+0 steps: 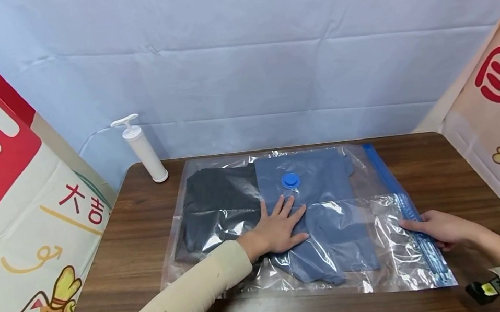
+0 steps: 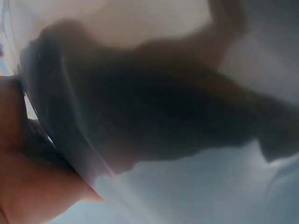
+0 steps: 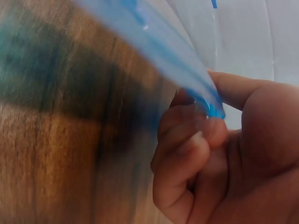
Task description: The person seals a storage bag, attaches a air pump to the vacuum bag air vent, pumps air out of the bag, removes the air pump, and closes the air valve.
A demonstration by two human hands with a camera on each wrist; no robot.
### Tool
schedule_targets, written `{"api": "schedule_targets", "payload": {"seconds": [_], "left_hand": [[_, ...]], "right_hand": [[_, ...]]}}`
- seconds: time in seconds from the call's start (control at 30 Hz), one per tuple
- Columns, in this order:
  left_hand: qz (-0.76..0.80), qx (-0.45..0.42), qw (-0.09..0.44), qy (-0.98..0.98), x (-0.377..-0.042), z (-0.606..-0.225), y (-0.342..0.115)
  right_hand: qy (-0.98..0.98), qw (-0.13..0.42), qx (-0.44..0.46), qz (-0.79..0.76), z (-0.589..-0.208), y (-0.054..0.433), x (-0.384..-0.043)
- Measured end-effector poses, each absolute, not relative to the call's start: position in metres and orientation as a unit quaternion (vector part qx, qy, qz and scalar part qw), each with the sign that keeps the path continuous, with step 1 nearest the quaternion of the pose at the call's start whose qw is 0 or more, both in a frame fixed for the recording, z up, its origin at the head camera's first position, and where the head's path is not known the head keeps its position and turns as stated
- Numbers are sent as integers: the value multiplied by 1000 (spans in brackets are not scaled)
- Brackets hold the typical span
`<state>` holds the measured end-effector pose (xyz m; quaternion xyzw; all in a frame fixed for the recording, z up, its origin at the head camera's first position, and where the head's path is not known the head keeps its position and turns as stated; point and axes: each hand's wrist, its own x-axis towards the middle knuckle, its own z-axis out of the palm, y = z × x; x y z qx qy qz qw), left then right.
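A clear vacuum storage bag [image 1: 383, 212] lies flat across the table, with folded dark clothing [image 1: 221, 189] on its left side and folded blue clothing [image 1: 333, 176] in its middle. A round blue valve [image 1: 290, 180] sits on the bag over the blue clothing. My left hand [image 1: 275, 230] rests on top of the plastic with its fingers spread, just below the valve. At the bag's right end, my right hand [image 1: 446, 227] pinches the blue zip edge [image 1: 411, 214] between thumb and curled fingers. In the right wrist view the blue strip [image 3: 187, 70] runs into those fingers [image 3: 182, 154].
A white hand pump [image 1: 145, 151] stands at the table's back left corner. The brown wooden table [image 1: 126, 256] ends at a pale blue cloth backdrop [image 1: 239, 73]. Printed banners [image 1: 21, 218] hang at both sides. In the left wrist view, blurred dark shapes show through glossy plastic.
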<state>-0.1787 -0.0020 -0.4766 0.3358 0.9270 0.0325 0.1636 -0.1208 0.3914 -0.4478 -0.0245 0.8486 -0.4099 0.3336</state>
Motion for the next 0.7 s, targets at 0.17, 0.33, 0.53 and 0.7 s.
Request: {"api": "schedule_targets", "payload": {"seconds": [0.17, 0.33, 0.53, 0.7], "left_hand": [[42, 343, 168, 923, -181, -479, -5], [45, 348, 171, 921, -181, -478, -6], [47, 352, 171, 919, -181, -477, -8], [46, 352, 164, 920, -181, -481, -9]], "right_hand": [[842, 333, -34, -422, -444, 391, -121], [824, 332, -60, -455, -433, 389, -120], [796, 340, -84, -494, -414, 376, -121], [769, 333, -108, -535, -402, 353, -122]]}}
